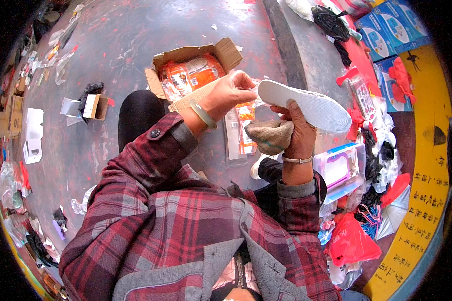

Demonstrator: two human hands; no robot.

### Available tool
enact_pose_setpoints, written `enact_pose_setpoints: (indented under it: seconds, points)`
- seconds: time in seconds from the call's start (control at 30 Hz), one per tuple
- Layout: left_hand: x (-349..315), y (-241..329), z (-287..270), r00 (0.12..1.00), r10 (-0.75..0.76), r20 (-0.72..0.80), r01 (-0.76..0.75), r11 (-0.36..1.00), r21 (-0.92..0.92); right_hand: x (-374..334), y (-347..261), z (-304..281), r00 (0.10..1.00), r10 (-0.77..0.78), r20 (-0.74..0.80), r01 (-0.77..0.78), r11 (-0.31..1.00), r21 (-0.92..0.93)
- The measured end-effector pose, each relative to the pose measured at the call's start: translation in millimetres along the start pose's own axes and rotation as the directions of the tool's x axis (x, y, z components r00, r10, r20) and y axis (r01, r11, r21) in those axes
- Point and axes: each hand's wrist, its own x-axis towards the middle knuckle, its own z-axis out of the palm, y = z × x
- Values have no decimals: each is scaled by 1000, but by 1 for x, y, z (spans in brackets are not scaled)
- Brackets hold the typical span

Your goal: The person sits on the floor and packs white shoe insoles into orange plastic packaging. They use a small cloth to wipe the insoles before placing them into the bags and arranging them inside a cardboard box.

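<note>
A red plaid jacket (186,226) with grey lapels fills the lower part of the view, both sleeves reaching up from it. The left hand (231,93), a pale bangle at its wrist, pinches the heel end of a white shoe sole (306,105) between closed fingers. The right hand (296,130) is closed around the sole's underside and also clutches a grey-brown fabric upper (268,135) against the palm; a thin bracelet sits on that wrist. The sole is held in the air above the knees, lying roughly level, its toe pointing right.

Just beyond the hands, an open cardboard box (226,52) rests on the floor, packed with orange plastic packets (191,75). A clear plastic case (339,168) lies near the right forearm. The grey concrete floor (135,35) is worn and flecked with red paint, strewn with scraps of plastic wrap and small cartons along the left edge, including a small open carton (95,106). To the right, red bags (351,243), black cords and white wrappers pile beside blue boxes (391,25) and a yellow painted band (427,165).
</note>
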Motion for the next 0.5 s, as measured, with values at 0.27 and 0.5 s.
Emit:
enact_pose_setpoints:
  seconds: [0.27,0.5]
  points:
    - [-5,-5,5,972,-162,-170,192,965,178,-16,5,19,995,-89,39,89,996,1]
    - [-7,9,15,959,-281,28,274,903,-332,-17,29,22,985,-158,74,153,986,72]
